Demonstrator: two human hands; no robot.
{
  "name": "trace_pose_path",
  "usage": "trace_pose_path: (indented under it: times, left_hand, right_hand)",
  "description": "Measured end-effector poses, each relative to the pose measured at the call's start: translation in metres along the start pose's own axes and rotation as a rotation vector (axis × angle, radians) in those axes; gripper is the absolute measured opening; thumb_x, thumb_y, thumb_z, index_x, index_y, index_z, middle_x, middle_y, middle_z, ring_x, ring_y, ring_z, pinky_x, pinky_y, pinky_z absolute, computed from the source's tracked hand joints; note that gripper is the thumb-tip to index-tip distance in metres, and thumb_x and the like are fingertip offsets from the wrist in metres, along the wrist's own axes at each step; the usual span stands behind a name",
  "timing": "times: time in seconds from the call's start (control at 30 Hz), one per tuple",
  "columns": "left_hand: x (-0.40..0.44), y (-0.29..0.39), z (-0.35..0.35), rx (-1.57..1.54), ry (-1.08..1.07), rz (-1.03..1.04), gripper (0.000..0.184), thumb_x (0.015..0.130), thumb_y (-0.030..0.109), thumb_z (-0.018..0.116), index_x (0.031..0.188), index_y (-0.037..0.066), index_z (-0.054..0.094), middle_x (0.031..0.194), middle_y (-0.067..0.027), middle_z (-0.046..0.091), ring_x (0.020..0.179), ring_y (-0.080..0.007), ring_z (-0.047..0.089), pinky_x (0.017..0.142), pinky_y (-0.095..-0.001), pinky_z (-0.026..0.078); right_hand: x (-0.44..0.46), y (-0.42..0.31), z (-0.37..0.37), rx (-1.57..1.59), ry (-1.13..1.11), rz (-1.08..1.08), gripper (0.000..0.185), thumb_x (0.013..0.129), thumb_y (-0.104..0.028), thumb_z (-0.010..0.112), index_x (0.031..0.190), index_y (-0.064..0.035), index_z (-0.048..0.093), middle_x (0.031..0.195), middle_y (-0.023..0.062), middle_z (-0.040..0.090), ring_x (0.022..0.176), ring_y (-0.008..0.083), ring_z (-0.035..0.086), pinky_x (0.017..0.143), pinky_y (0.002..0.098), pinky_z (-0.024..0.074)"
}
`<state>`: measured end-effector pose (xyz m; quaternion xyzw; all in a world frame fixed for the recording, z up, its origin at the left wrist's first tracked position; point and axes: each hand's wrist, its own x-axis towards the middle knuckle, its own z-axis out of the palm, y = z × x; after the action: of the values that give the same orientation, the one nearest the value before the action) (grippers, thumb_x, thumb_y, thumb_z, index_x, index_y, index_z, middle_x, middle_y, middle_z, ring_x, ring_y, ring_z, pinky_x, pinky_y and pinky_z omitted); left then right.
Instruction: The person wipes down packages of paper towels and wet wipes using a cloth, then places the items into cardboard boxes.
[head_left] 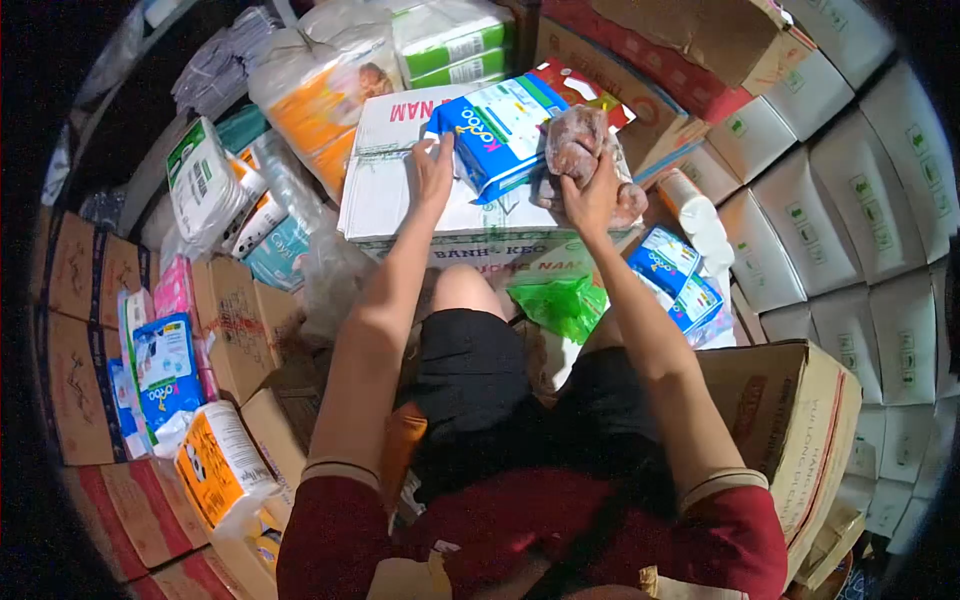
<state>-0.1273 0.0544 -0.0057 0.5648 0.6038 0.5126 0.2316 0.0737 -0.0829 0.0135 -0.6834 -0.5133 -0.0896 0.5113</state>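
A blue and white Kokoo packet (505, 125) lies on a white carton (385, 190) in front of my knees. My left hand (433, 170) touches the packet's left end, its fingers bent at the edge. At the packet's right end, my right hand (592, 195) grips a clear plastic bag of brownish lumps (575, 145). More brown lumps in plastic lie on the carton's right side, beside that hand. Behind the packet is a red package (560, 75), partly covered.
Orange and white packs (315, 105) stand behind the carton. A green plastic bag (565, 305) hangs below its front. White boxes (830, 220) are stacked at the right, an open brown carton (790, 420) nearby, and brown boxes (75, 370) at the left.
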Motion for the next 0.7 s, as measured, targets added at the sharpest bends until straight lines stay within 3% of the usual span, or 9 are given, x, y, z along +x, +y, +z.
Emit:
trace_pose_path:
  times: [0.17,0.23,0.3,0.33,0.4,0.47,0.57,0.67,0.7]
  left_hand:
    - [0.014,0.017,0.017,-0.694,-0.257,-0.66,0.057,0.068,0.034,0.072,0.113,0.003,0.052,0.113,-0.0178,0.053,0.092,-0.027,0.054,0.079,-0.0406,0.045]
    - [0.002,0.065,-0.004,-1.128,-0.567,-0.834,0.038,0.069,0.017,0.072,0.104,0.014,0.059,0.107,-0.0087,0.059,0.086,-0.0268,0.058,0.067,-0.0303,0.046]
    - [0.06,0.031,0.035,-0.99,-0.521,-0.894,0.035,0.07,0.007,0.068,0.103,0.009,0.057,0.103,-0.0103,0.061,0.091,-0.0255,0.06,0.081,-0.0401,0.05]
    - [0.048,0.081,0.016,-0.888,-0.352,-0.731,0.032,0.072,0.006,0.067,0.102,0.005,0.057,0.102,-0.0128,0.061,0.092,-0.027,0.06,0.083,-0.0425,0.049]
    - [0.073,0.114,0.011,-0.971,-0.553,-0.645,0.031,0.073,0.006,0.066,0.101,-0.001,0.056,0.097,-0.0128,0.062,0.081,-0.0249,0.062,0.076,-0.0373,0.051]
    - [0.05,0.181,-0.022,-0.67,-0.459,-0.175,0.033,0.074,0.006,0.062,0.104,-0.006,0.056,0.095,-0.015,0.062,0.08,-0.0232,0.062,0.069,-0.0306,0.05]
    - [0.028,0.209,-0.047,-0.09,-0.166,0.572,0.04,0.073,0.012,0.063,0.112,0.004,0.056,0.094,-0.0162,0.064,0.079,-0.0241,0.063,0.072,-0.0313,0.048]
    - [0.011,0.177,-0.061,-0.067,-0.29,0.969,0.041,0.072,0.009,0.06,0.113,0.012,0.056,0.099,-0.0142,0.063,0.085,-0.0271,0.062,0.075,-0.0333,0.047]
    - [0.003,0.155,-0.069,0.079,-0.549,0.734,0.044,0.071,0.005,0.056,0.113,0.016,0.056,0.107,-0.0119,0.06,0.095,-0.0287,0.059,0.081,-0.0346,0.045]
  right_hand:
    - [-0.004,0.006,0.01,0.097,0.108,0.151,0.074,0.07,-0.017,0.062,0.128,0.0064,0.025,0.124,0.0302,0.036,0.115,0.043,0.036,0.098,0.0432,0.0283]
    - [-0.004,0.009,0.009,0.152,0.132,0.217,0.074,0.07,-0.019,0.061,0.129,0.0063,0.024,0.126,0.0301,0.036,0.116,0.043,0.035,0.099,0.0426,0.0276]
    - [-0.001,0.012,0.007,0.163,0.106,0.326,0.075,0.072,-0.022,0.06,0.129,0.0085,0.022,0.128,0.0312,0.033,0.119,0.0424,0.034,0.101,0.0415,0.0262]
    - [-0.001,0.013,0.007,0.177,0.102,0.363,0.075,0.072,-0.022,0.059,0.129,0.0091,0.021,0.128,0.0315,0.033,0.119,0.0425,0.034,0.101,0.0414,0.0263]
    - [-0.002,0.016,0.009,0.172,0.132,0.382,0.075,0.073,-0.024,0.059,0.128,0.0113,0.021,0.127,0.0328,0.033,0.118,0.043,0.034,0.1,0.0415,0.0268]
    - [0.0,0.017,0.008,0.197,0.167,0.437,0.077,0.073,-0.025,0.059,0.129,0.0117,0.021,0.127,0.0332,0.034,0.118,0.0433,0.035,0.1,0.0414,0.0267]
    - [0.002,0.012,0.006,0.149,0.333,0.497,0.071,0.075,-0.029,0.055,0.127,0.0087,0.025,0.116,0.0334,0.045,0.108,0.0444,0.044,0.093,0.0428,0.0326]
    - [0.008,0.028,0.012,0.229,0.366,0.674,0.077,0.076,-0.034,0.05,0.132,0.0071,0.019,0.122,0.0335,0.04,0.113,0.0439,0.04,0.097,0.0416,0.0287]
    - [0.011,0.022,0.006,0.277,0.372,0.708,0.077,0.076,-0.034,0.05,0.133,0.006,0.017,0.123,0.0333,0.039,0.114,0.0437,0.04,0.097,0.0416,0.0287]
